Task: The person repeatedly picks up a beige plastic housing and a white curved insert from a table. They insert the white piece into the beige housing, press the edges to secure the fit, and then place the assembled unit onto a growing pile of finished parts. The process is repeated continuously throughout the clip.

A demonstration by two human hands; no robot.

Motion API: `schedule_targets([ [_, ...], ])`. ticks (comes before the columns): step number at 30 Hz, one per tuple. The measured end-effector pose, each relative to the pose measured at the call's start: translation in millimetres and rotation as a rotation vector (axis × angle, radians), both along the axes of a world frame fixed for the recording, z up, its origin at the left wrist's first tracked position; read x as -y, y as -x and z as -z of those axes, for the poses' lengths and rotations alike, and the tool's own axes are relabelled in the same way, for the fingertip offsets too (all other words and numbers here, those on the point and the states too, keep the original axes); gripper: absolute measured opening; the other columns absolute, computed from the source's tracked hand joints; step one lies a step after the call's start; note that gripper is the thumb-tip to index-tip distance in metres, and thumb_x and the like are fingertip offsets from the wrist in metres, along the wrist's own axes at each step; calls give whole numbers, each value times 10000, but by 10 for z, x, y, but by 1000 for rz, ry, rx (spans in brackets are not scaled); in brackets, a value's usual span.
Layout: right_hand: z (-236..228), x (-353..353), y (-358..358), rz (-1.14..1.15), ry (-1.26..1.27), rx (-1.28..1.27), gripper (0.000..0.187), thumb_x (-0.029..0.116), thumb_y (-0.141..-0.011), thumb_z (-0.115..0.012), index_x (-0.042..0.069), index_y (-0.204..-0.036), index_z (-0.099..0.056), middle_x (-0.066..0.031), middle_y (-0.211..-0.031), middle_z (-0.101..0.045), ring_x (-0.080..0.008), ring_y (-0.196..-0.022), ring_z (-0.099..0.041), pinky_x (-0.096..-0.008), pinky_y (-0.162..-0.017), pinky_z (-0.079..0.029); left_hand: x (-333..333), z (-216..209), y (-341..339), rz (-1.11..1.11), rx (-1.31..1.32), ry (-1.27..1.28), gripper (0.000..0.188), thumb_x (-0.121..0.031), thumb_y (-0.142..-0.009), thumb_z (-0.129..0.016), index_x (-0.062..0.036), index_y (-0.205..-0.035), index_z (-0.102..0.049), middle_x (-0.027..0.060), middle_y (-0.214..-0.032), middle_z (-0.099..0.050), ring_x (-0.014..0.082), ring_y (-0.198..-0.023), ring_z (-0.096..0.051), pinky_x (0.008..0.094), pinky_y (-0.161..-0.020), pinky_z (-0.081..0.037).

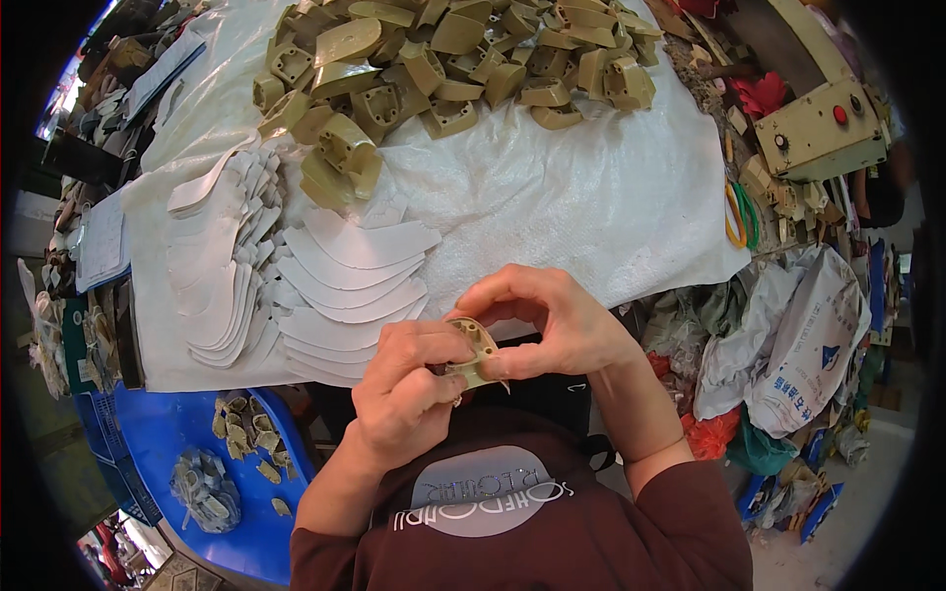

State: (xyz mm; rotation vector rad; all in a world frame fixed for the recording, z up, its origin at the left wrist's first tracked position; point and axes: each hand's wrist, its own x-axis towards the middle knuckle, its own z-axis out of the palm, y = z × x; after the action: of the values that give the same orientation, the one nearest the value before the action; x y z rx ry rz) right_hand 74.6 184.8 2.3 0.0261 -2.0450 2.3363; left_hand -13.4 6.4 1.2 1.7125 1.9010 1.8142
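Note:
Close to my chest, at the table's near edge, I hold one khaki plastic shoe heel (480,340) with its holed, hollow face turned up. My left hand (414,379) has its fingers closed on the heel's left side. My right hand (547,325) grips the far and right side, thumb against the rim. Fingers cover much of the piece. Left of my hands lie fanned stacks of thin white curved sheets (350,271). A large heap of similar khaki heels (448,64) covers the far part of the table.
White woven sheeting (572,197) covers the table. A blue plastic tray (212,552) at lower left holds small khaki pieces and a bagged bundle (205,490). At right stand a control box (823,128) with a red button and stuffed white sacks (808,340). Rubber bands (741,215) hang nearby.

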Motion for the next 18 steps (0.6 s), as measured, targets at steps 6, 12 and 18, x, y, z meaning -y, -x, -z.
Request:
schedule_targets([
  [6, -3, 39, 56, 53, 25, 98, 484, 151, -823, -708, 2, -1233, -500, -163, -1086, -643, -200, -920, -649, -323, -819, -520, -17, 26, -1, -98, 65, 27, 292, 98, -688, -725, -49, -825, -513, 122, -881, -626, 236, -765, -609, 311, -652, -483],
  [12, 107, 112, -2, 205, 13, -237, 326, 52, -863, -607, 54, -1184, -547, -148, -1172, -595, -201, -1005, -552, -305, -831, -478, -109, 22, -182, -226, 608, -150, 245, 112, -737, -696, -24, -897, -570, 129, -895, -636, 192, -785, -606, 282, -674, -490],
  [18, 101, 277, 35, 396, -389, -356, 208, 9, -802, -617, 80, -993, -579, -71, -1026, -544, -251, -951, -450, -338, -822, -390, -156, 49, -171, -192, 637, -66, 205, 113, -739, -697, 12, -882, -590, 143, -932, -637, 154, -838, -613, 265, -723, -496],
])
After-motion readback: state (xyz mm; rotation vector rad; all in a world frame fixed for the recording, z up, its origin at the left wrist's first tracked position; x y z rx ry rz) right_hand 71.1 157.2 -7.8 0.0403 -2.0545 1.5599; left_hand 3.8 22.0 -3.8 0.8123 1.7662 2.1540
